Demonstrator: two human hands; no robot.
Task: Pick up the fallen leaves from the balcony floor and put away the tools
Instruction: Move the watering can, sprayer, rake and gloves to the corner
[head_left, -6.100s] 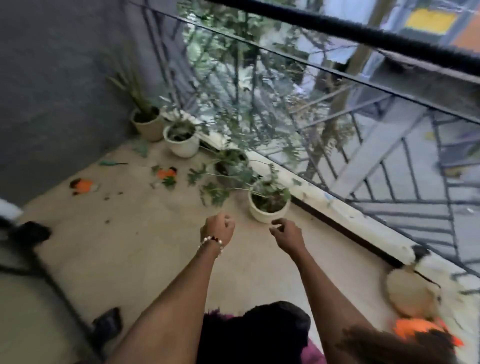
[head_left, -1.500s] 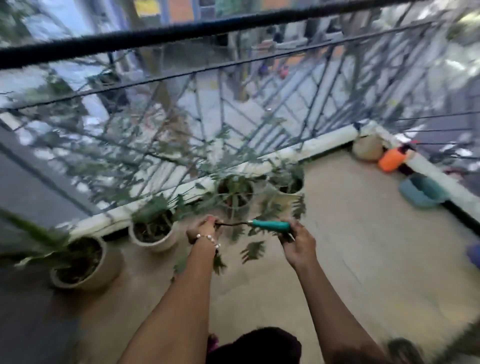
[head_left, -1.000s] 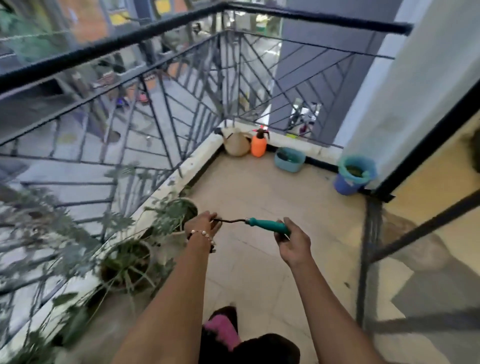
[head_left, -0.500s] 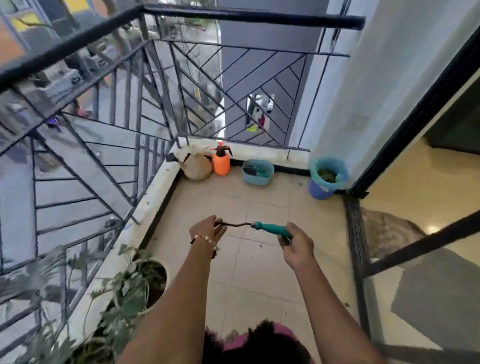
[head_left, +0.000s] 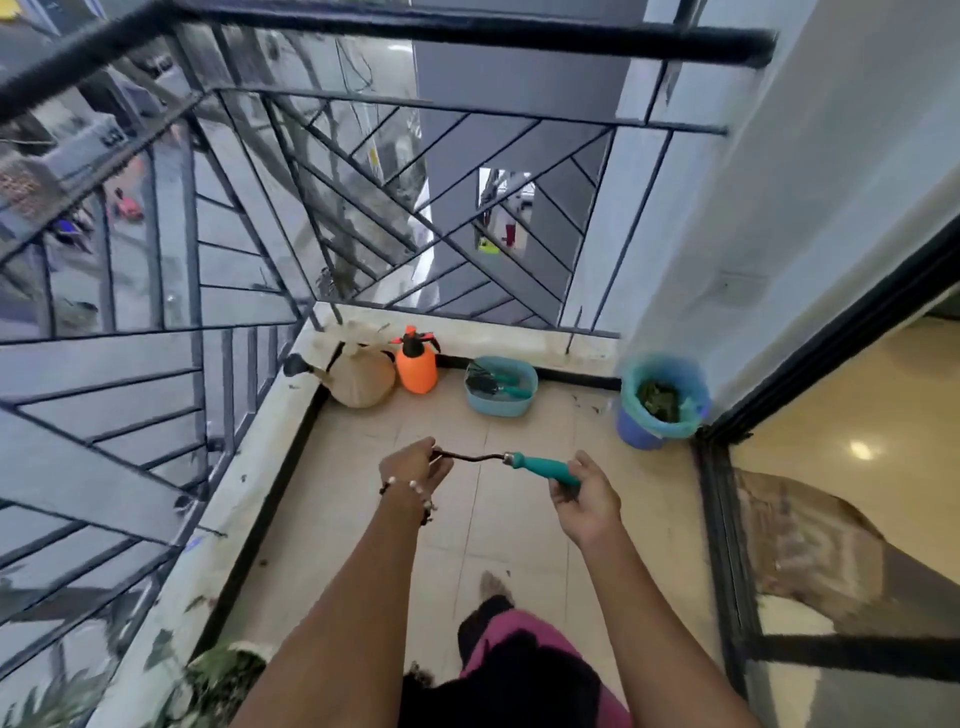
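1. The right hand (head_left: 587, 499) grips the teal handle of a hand rake (head_left: 540, 466); the left hand (head_left: 415, 465) holds its dark metal end.
2. Ahead on the tiled floor (head_left: 509, 519), along the railing (head_left: 363, 208): a beige watering can (head_left: 358, 382), an orange spray bottle (head_left: 415, 364), and a blue tub (head_left: 501, 402) holding teal-handled tools.
3. A blue bucket (head_left: 644, 431) with a green liner holds leaves (head_left: 658, 399).

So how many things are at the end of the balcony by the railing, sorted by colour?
Orange: 1, the spray bottle
Tan: 1, the watering can
Light blue: 1, the tool basket
Blue: 1, the bucket with a green liner and leaves inside
Total: 4
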